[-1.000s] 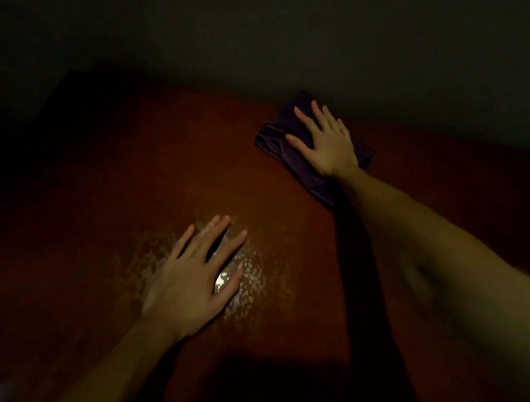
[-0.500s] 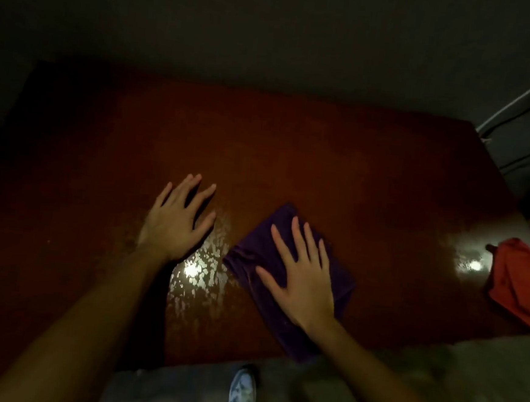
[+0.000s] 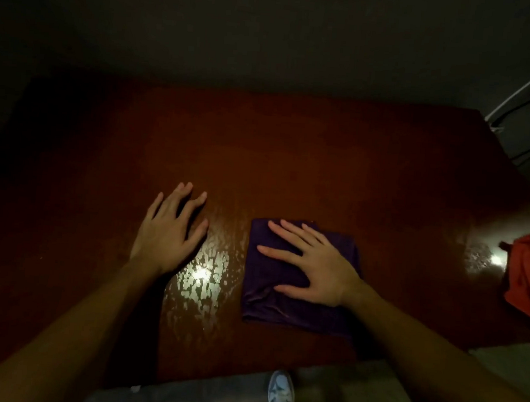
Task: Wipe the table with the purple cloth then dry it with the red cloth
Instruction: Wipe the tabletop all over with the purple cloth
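A folded purple cloth (image 3: 268, 305) lies flat on the dark reddish-brown table (image 3: 307, 172), near its front edge. My right hand (image 3: 312, 265) presses down on the cloth with straight, spread fingers pointing left. My left hand (image 3: 169, 231) rests flat on the bare tabletop to the left of the cloth, fingers spread. Between the two hands a wet, shiny patch (image 3: 202, 278) reflects a light. A crumpled red cloth (image 3: 527, 281) sits at the table's right edge, apart from both hands.
The room is dim. A grey wall (image 3: 270, 33) stands behind the table. White cables (image 3: 519, 90) run down at the upper right. Below the front edge are the floor and my white shoe (image 3: 280, 395). A second bright reflection (image 3: 495, 260) lies beside the red cloth.
My right hand has dragged the purple cloth from the far side of the table toward the front edge. It now lies squarer, fingers pointing left. My left hand stayed flat on the table.
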